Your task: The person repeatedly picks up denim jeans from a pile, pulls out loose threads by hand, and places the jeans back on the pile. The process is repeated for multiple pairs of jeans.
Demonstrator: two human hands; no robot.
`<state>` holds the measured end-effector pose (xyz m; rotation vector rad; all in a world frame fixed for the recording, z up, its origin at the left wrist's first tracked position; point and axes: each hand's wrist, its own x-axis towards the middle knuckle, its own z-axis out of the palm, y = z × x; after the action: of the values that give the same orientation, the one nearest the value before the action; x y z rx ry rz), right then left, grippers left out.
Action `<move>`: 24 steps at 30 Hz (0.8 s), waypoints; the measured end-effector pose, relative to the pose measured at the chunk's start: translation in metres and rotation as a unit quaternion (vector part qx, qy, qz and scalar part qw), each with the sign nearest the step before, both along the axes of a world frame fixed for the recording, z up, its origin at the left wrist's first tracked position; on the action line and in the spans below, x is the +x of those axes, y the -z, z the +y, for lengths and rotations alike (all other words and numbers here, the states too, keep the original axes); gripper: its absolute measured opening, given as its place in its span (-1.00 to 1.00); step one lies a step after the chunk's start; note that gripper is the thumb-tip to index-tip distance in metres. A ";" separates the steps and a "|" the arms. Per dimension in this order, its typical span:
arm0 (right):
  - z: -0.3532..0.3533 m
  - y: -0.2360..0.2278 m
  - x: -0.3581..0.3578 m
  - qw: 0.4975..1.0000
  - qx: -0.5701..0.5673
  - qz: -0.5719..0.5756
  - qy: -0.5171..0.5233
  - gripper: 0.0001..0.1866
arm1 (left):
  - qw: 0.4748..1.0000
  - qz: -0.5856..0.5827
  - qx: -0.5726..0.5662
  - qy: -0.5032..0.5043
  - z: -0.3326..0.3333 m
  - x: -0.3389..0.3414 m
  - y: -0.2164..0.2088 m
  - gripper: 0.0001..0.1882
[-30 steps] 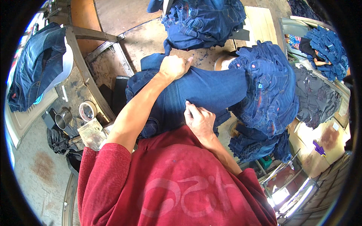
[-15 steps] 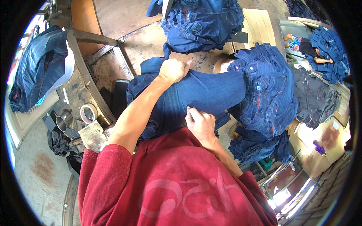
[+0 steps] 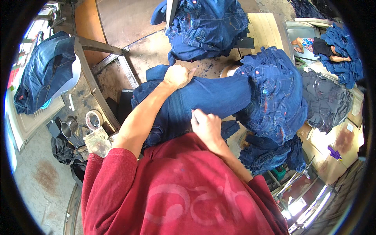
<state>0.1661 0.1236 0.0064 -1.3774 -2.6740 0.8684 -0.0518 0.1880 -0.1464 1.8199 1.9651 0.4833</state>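
A pair of dark blue jeans (image 3: 223, 94) lies stretched out in front of me, one leg reaching to the right. At its far edge my left hand (image 3: 179, 76) is closed around the denim, thumb sticking out to the right. My right hand (image 3: 205, 123) is curled in a pinch over the near side of the same leg. Whatever its fingers hold, if anything, is too small or hidden to name. Under my left forearm the jeans bunch into folds.
Piles of jeans (image 3: 274, 94) stand at the right and far side (image 3: 205, 33). Dark grey garments (image 3: 325, 100) lie farther right, near another person (image 3: 323, 49). To my left are a wooden frame (image 3: 94, 74), a tape roll (image 3: 94, 120), a metal mug (image 3: 69, 127) and draped jeans (image 3: 45, 72).
The view has shifted slightly. Both hands keep nearly the same places on the jeans, the right one turned a little. The other person's arm at the far right has moved slightly.
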 end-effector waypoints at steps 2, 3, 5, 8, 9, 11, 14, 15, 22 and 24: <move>0.007 -0.002 0.011 0.953 -0.224 0.142 0.149 -0.79 | 0.997 -0.077 -0.008 -0.010 -0.010 -0.006 -0.022 -0.40; 0.010 -0.004 0.019 0.909 -0.304 0.175 0.225 -0.75 | 0.993 -0.113 -0.009 -0.012 -0.015 -0.011 -0.036 -0.41; 0.014 -0.010 0.035 0.859 -0.350 0.211 0.308 -0.73 | 0.980 -0.063 0.064 -0.179 -0.056 -0.017 -0.077 -0.48; 0.016 -0.014 0.043 0.935 -0.202 0.116 0.268 -0.76 | 0.930 0.087 0.072 -0.349 -0.153 -0.017 -0.145 -0.20; 0.015 -0.014 0.042 0.961 -0.131 0.044 0.241 -0.72 | 0.920 0.089 0.021 -0.381 -0.185 -0.007 -0.162 -0.07; 0.013 -0.008 0.028 0.982 -0.043 0.113 0.143 -0.60 | 0.888 0.006 -0.090 -0.451 -0.230 0.016 -0.175 0.15; 0.011 0.005 0.005 0.993 -0.042 0.090 0.072 -0.54 | 0.855 -0.050 -0.112 -0.504 -0.256 0.039 -0.168 0.02; 0.010 0.008 0.000 0.994 -0.044 0.087 0.053 -0.54 | 0.833 -0.088 -0.140 -0.527 -0.258 0.042 -0.164 -0.04; 0.009 0.008 0.007 0.993 -0.071 0.095 0.025 -0.52 | 0.558 -0.573 -0.080 -0.595 -0.266 0.052 -0.203 -0.50; 0.010 0.006 0.011 0.990 -0.082 0.112 0.022 -0.51 | 0.531 -0.643 -0.051 -0.549 -0.253 0.067 -0.212 -0.55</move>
<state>0.1769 0.1339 0.0001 -1.2747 -2.4444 1.1839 0.0148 -0.0647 0.0652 -0.3925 1.4708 1.4281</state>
